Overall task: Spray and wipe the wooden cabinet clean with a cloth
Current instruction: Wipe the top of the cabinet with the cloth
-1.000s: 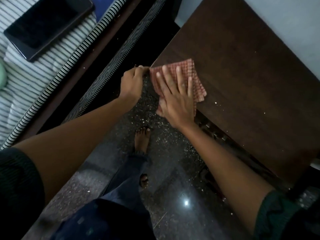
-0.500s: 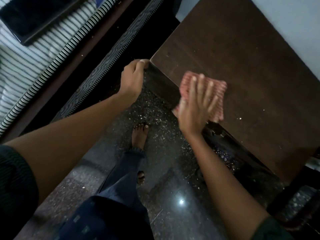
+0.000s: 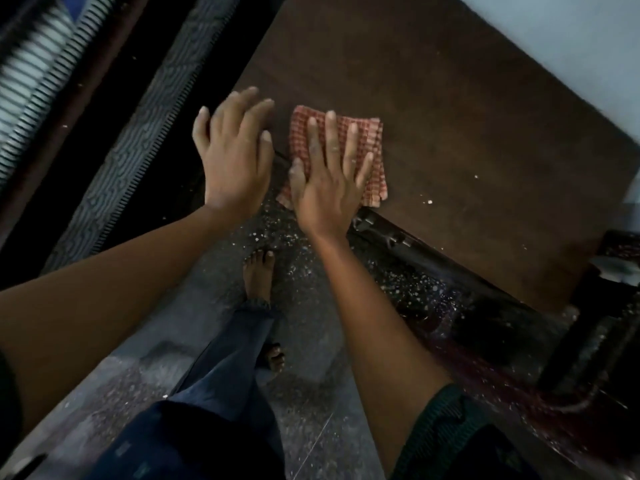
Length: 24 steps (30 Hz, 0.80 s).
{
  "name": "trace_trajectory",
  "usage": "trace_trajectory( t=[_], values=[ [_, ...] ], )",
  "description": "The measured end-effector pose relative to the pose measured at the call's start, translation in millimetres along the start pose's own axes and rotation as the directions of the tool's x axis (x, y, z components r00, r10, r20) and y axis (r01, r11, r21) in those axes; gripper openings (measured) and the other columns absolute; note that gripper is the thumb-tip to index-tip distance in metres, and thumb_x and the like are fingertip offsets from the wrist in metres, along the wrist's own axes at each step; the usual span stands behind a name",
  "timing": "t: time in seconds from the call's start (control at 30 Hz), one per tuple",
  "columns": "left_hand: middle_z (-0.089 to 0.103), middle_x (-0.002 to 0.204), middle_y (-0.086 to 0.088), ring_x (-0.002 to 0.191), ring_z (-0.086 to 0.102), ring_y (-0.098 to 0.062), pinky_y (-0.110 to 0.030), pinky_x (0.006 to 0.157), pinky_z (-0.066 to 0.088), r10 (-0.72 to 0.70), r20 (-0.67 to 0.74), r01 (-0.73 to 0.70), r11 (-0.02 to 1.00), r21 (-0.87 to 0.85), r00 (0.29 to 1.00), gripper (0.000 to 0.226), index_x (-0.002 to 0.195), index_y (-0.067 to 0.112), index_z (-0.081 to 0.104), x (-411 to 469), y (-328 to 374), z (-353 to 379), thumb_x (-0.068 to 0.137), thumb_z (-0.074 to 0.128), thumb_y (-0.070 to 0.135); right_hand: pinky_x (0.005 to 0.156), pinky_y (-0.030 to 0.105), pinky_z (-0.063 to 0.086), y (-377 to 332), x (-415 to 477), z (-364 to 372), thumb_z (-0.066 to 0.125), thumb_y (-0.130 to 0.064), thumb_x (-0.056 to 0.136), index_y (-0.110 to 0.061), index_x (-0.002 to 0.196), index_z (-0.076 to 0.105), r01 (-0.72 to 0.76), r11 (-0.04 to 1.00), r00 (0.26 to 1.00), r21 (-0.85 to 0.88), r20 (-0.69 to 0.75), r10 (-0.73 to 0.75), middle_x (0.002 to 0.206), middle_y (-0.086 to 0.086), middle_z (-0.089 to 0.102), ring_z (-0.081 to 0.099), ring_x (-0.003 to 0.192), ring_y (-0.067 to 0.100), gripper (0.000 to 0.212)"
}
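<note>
Most of the upper right part is filled by the flat top of the cabinet (image 3: 467, 126), which is of dark brown wood and is bordered by a pale wall (image 3: 571, 36) at its far side. Below it a dark speckled floor (image 3: 194, 358) is seen, scattered with many pale crumbs near the front of the cabinet. At the left a striped mattress (image 3: 31, 64) with a patterned border is shown, blurred. One leg (image 3: 225, 368) in blue trousers is stretched forward over the floor, and a bare foot (image 3: 259, 271) is placed close to the front of the cabinet. The left hand (image 3: 235, 157) is held above the near left corner of the cabinet, just beside the cloth (image 3: 377, 185); its fingers (image 3: 242, 109) are straight and spread wide, and nothing is held by them. It is blurred, and whether the wood is touched by it cannot be told. The right hand (image 3: 325, 188) is laid flat on the cloth, with the fingers (image 3: 330, 133) straight and a little apart, so the cloth is pressed against the top and not gripped. The cloth, red and white checked and folded to a square, is lying on the top near the left corner, and its near corner seems to reach over the front edge. A few white specks (image 3: 429, 201) are seen on the wood at the right of the cloth.
</note>
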<state>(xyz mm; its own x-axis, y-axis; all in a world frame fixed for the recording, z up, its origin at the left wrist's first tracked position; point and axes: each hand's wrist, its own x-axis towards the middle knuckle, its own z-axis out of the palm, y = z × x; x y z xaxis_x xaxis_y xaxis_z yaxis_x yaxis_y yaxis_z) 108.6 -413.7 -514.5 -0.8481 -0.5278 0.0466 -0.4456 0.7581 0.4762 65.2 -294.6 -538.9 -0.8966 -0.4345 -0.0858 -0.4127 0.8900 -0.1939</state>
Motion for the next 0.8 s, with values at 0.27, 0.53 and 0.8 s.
trace_trajectory(
  t=[0.27,0.53,0.8],
  values=[
    [0.053,0.137,-0.010,0.134,0.042,-0.028,-0.054,0.114,0.015,0.553,0.290,-0.589,0.807,0.048,0.781,0.045,0.131,0.007,0.052,-12,79,44,0.094,0.036,0.026,0.115,0.051,0.000,102,-17,-23,0.021,-0.048,0.089,-0.032,0.148,0.018,-0.201,0.979,0.980,0.006,-0.001,0.201,0.158,-0.004,0.012,0.003,0.146,0.024,0.061],
    [0.046,0.143,-0.008,0.137,0.036,-0.028,-0.053,0.114,0.011,0.586,0.379,-0.655,0.752,0.075,0.716,0.045,0.132,0.015,0.049,-30,121,73,0.091,0.040,0.031,0.114,0.050,-0.005,233,-47,-47,0.032,-0.040,0.095,-0.032,0.149,0.007,-0.515,0.855,0.856,-0.049,0.004,0.516,0.159,-0.006,0.000,-0.005,0.146,0.024,0.060],
    [0.027,0.154,-0.007,0.141,0.026,-0.028,-0.056,0.112,0.012,0.561,0.476,-0.701,0.687,0.189,0.678,0.055,0.142,0.020,0.033,-33,114,80,0.092,0.031,0.044,0.116,0.052,0.000,311,-91,-66,0.032,-0.032,0.098,-0.030,0.150,0.010,-0.742,0.669,0.669,0.048,-0.020,0.743,0.159,-0.007,-0.001,-0.006,0.146,0.024,0.056]
  ],
)
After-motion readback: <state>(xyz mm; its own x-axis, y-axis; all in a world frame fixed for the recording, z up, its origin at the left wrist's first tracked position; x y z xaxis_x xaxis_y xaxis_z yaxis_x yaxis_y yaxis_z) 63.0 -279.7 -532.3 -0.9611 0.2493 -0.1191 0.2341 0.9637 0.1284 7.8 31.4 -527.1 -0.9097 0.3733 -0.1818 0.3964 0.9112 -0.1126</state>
